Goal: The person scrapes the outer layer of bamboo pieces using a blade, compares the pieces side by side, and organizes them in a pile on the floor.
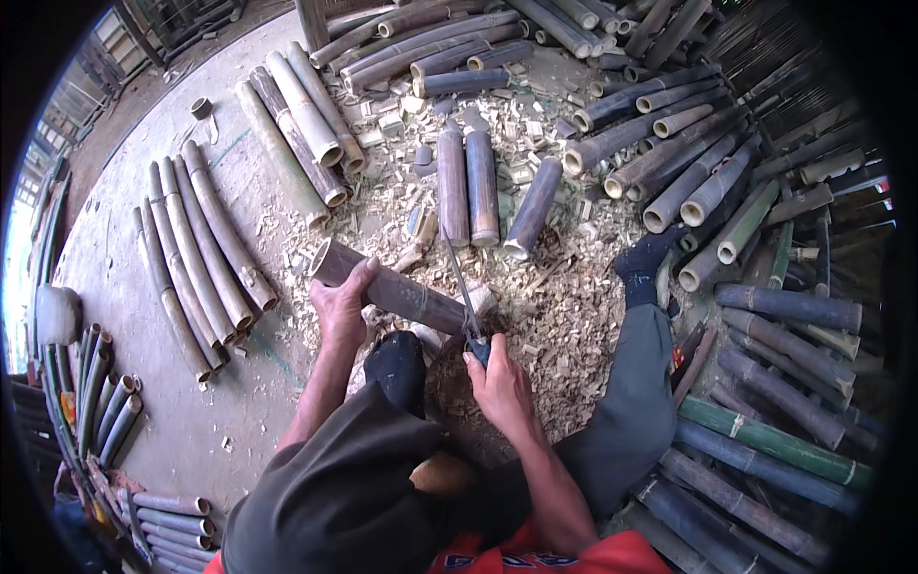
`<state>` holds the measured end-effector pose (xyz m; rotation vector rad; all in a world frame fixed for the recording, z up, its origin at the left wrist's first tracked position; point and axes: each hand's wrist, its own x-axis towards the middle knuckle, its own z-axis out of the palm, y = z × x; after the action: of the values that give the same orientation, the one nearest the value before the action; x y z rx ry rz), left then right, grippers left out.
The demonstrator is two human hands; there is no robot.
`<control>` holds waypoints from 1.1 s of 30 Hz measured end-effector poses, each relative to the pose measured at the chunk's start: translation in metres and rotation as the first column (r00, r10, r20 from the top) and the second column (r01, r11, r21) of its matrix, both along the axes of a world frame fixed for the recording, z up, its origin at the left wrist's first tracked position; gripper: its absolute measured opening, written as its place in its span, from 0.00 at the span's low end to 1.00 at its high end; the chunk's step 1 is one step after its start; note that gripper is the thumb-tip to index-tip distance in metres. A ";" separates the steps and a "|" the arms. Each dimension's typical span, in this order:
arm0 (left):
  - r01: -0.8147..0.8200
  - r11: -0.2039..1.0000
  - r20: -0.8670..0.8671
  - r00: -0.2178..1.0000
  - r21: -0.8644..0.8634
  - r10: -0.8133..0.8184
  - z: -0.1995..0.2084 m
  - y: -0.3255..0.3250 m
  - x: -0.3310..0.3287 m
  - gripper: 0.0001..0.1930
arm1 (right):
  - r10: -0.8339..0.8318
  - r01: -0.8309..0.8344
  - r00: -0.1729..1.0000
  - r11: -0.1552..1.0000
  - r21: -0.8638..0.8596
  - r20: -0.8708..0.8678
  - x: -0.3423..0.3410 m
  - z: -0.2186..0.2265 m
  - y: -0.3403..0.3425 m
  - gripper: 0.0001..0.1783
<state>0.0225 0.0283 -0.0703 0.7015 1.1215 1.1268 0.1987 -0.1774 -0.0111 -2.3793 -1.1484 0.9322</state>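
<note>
My left hand [340, 298] is closed round a dark, greyish-purple bamboo tube [406, 295], near its hollow left end. The tube lies tilted in front of me, its right end lower and closer to my right hand [502, 387]. In that hand is a knife [457, 275] with a dark handle and a long, narrow blade pointing away from me. The blade crosses the tube's right end; whether it touches the bamboo I cannot tell. Just below the tube rests my dark-socked foot [394, 364]. Three short bamboo pieces [483, 187] lie beyond it.
Pale wood chips [564, 325] cover the floor around my legs. Several long bamboo poles [206, 244] lie side by side at left, with more [301, 115] further off. Bamboo piles [669, 124] fill the far right, and a green pole [765, 440] lies at near right.
</note>
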 end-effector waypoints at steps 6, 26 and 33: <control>0.134 0.987 0.096 0.985 0.085 -0.141 0.001 0.001 -0.012 0.21 | -0.043 0.048 0.999 0.948 0.316 -0.025 -0.007 -0.007 -0.006 0.22; 0.028 0.998 0.125 0.992 -0.058 -0.020 -0.005 -0.008 -0.015 0.20 | -0.013 0.029 0.999 0.950 0.311 -0.052 -0.001 0.002 -0.014 0.20; -0.053 0.998 -0.022 0.998 -0.042 0.053 0.010 -0.002 -0.002 0.20 | -0.026 0.036 0.994 0.995 -0.097 0.110 -0.004 -0.006 -0.004 0.23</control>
<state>0.0203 0.0259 -0.0600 0.6549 1.1848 1.1392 0.1948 -0.1817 -0.0173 -2.5478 -1.1247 0.8783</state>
